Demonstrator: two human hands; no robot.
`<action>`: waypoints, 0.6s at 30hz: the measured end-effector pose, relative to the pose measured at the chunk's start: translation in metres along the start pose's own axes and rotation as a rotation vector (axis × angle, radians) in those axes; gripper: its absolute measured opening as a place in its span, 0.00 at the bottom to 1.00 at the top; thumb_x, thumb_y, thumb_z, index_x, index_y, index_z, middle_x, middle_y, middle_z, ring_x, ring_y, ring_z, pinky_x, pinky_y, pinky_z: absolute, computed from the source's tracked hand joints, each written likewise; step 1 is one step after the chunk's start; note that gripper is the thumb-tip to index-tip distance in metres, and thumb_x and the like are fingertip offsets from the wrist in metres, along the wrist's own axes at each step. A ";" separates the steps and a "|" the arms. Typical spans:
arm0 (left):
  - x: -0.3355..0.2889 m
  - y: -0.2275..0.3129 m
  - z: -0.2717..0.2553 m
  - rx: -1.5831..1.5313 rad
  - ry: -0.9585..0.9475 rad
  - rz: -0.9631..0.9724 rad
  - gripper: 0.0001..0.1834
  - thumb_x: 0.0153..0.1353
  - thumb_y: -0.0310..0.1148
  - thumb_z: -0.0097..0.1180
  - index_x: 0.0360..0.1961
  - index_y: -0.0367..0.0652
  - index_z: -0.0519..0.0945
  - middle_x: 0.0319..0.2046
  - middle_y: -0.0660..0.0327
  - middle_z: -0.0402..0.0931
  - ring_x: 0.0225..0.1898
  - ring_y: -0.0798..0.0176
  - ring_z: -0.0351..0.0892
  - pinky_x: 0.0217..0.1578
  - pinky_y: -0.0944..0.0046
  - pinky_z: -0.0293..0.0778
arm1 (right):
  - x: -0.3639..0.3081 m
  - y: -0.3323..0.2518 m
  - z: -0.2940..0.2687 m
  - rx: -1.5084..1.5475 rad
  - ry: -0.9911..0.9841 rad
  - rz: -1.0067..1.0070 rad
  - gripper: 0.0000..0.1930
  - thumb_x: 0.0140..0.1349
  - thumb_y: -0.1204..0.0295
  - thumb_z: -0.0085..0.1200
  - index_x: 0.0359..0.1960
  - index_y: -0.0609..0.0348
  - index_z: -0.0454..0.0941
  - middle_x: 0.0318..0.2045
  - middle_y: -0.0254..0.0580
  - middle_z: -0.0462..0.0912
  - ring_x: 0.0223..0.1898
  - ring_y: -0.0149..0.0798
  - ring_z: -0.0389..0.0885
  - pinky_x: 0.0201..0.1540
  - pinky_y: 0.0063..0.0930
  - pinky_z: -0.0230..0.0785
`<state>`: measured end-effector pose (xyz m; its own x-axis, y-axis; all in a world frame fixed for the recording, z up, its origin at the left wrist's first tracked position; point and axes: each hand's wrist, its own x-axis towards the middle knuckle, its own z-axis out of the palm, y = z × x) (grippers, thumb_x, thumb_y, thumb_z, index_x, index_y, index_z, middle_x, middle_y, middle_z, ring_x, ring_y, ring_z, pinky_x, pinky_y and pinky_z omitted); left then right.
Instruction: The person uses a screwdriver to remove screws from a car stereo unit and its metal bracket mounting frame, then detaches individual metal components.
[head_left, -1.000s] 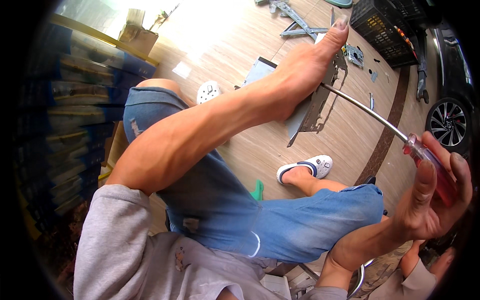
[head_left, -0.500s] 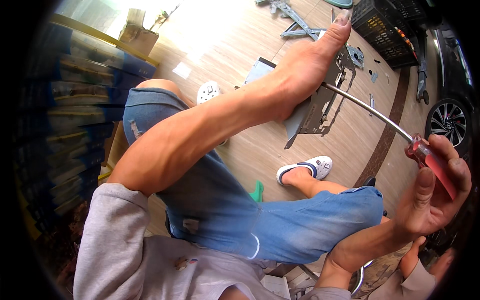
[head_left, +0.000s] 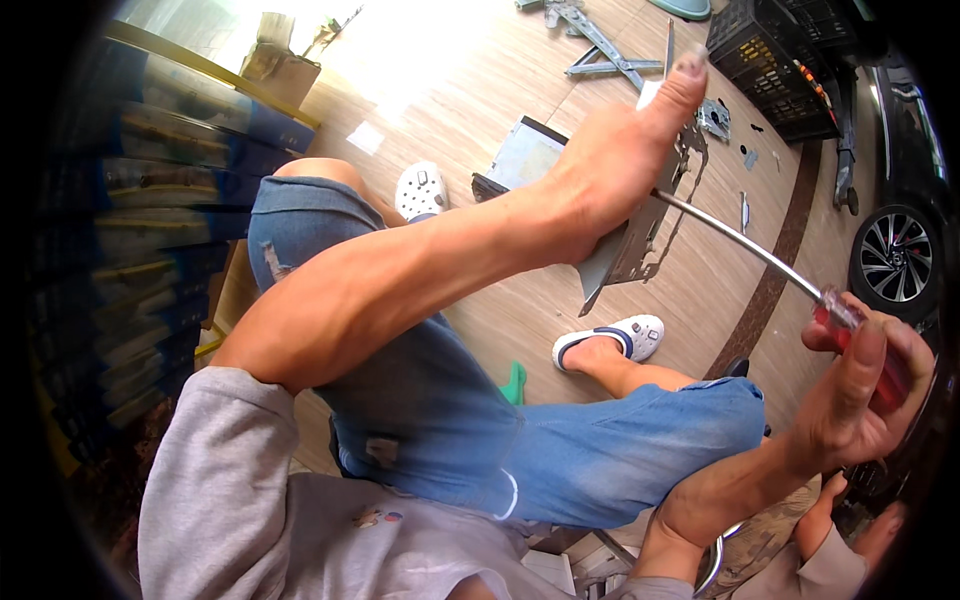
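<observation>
My left hand grips a grey metal-cased box with a slotted metal side plate. Its thumb points up along the box, and the other fingers are hidden behind it. In my right hand is a screwdriver with a long steel shaft and a clear red handle. The shaft runs toward the side plate just beside the left wrist; the tip's exact contact is hidden.
Metal scissor-arm parts and a small metal latch piece lie on the tiled floor. Black plastic crates stand at the upper right, near a car wheel. Stacked blue packages fill the left. Another person's arm shows lower right.
The right fingers have shifted and curled further round the handle, which has turned. The left hand and the box have moved slightly, with the side plate tilting.
</observation>
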<state>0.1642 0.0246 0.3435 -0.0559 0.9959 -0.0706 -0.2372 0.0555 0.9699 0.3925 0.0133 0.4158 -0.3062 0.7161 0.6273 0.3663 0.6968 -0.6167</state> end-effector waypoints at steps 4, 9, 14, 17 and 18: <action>-0.002 0.009 -0.005 0.025 0.002 0.003 0.51 0.70 0.71 0.30 0.68 0.28 0.64 0.67 0.43 0.64 0.69 0.52 0.60 0.68 0.59 0.55 | -0.001 0.007 0.008 -0.024 0.029 -0.029 0.22 0.68 0.66 0.60 0.56 0.65 0.68 0.33 0.61 0.84 0.28 0.40 0.85 0.33 0.28 0.81; -0.004 0.025 -0.010 0.060 -0.080 -0.025 0.52 0.72 0.71 0.27 0.71 0.27 0.62 0.71 0.43 0.61 0.73 0.51 0.55 0.72 0.60 0.49 | 0.003 0.003 0.009 0.243 -0.055 -0.049 0.19 0.73 0.70 0.51 0.60 0.64 0.66 0.49 0.67 0.80 0.39 0.45 0.84 0.38 0.32 0.79; -0.005 0.026 -0.008 0.112 -0.010 0.045 0.52 0.72 0.70 0.27 0.70 0.25 0.61 0.72 0.42 0.59 0.74 0.51 0.54 0.72 0.59 0.49 | 0.001 0.011 -0.006 0.130 -0.104 -0.071 0.24 0.68 0.66 0.61 0.61 0.58 0.66 0.50 0.70 0.80 0.36 0.46 0.87 0.33 0.29 0.82; -0.006 0.028 -0.006 0.093 0.029 0.095 0.51 0.72 0.70 0.28 0.68 0.26 0.65 0.68 0.43 0.65 0.71 0.51 0.60 0.70 0.59 0.53 | -0.003 0.009 -0.008 0.100 -0.079 -0.057 0.25 0.65 0.67 0.64 0.59 0.60 0.67 0.48 0.71 0.81 0.33 0.44 0.86 0.32 0.26 0.80; -0.008 0.032 -0.010 0.088 -0.031 0.078 0.50 0.72 0.70 0.29 0.67 0.27 0.67 0.66 0.43 0.67 0.69 0.52 0.62 0.69 0.59 0.55 | -0.004 0.009 -0.009 0.091 -0.070 -0.055 0.26 0.65 0.67 0.65 0.59 0.60 0.67 0.47 0.71 0.81 0.32 0.43 0.86 0.31 0.25 0.80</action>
<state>0.1474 0.0178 0.3724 -0.0405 0.9991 0.0120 -0.1467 -0.0178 0.9890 0.4045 0.0159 0.4118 -0.3852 0.6758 0.6284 0.2673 0.7335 -0.6250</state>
